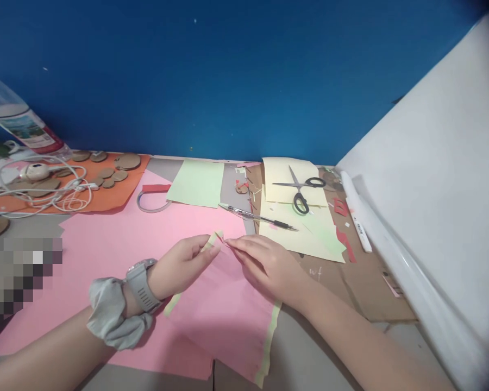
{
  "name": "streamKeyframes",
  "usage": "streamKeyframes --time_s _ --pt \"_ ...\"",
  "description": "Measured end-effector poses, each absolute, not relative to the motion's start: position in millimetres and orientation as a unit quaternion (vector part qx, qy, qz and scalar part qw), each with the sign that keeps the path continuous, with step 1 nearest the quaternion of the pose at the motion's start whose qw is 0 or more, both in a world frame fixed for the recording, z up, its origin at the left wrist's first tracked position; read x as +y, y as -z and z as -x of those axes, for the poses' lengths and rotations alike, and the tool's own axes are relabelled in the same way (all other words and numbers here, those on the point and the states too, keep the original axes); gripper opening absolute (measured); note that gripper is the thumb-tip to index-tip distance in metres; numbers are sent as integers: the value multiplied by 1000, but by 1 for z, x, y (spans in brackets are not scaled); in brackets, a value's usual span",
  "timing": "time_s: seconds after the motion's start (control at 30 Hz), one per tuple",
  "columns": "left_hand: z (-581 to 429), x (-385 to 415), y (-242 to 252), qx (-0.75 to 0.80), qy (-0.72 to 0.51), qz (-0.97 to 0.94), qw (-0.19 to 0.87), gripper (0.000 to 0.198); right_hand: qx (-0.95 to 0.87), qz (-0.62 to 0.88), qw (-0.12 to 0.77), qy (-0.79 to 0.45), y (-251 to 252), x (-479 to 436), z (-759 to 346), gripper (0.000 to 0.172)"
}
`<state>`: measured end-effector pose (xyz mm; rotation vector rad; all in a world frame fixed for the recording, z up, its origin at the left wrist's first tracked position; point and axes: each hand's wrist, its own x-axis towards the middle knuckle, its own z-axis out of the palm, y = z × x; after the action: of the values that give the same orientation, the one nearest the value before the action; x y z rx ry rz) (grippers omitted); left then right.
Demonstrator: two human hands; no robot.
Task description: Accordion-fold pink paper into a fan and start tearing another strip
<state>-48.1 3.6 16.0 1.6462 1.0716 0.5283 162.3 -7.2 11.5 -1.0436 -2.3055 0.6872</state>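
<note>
My left hand [183, 263] pinches the top corner of a pink paper sheet with a pale green edge strip [224, 315]. A grey watch and a grey scrunchie sit on that wrist. My right hand [264, 263] lies on the same sheet, its fingertips pinched at the corner right next to the left fingers. The sheet rests on a larger pink paper [118, 239] spread over the table.
Black-handled scissors [301, 190] lie on pale yellow paper [293, 217], a pen [261, 217] beside them. A light green sheet [198, 184], a tape ring [150, 201], a white marker [358, 222], cardboard discs on orange paper [118, 193], white cable [44, 190], a plastic bottle [20, 122].
</note>
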Motion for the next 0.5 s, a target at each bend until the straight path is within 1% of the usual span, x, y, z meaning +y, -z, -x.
streamKeyframes --time_s 0.27,0.5 --pt "49 0 -13 458 -221 -686 520 32 -826 433 235 -273 -19 -15 -157 29" --pt "50 1 -16 450 -221 -672 545 31 -794 464 237 -314 -18 -17 -154 30"
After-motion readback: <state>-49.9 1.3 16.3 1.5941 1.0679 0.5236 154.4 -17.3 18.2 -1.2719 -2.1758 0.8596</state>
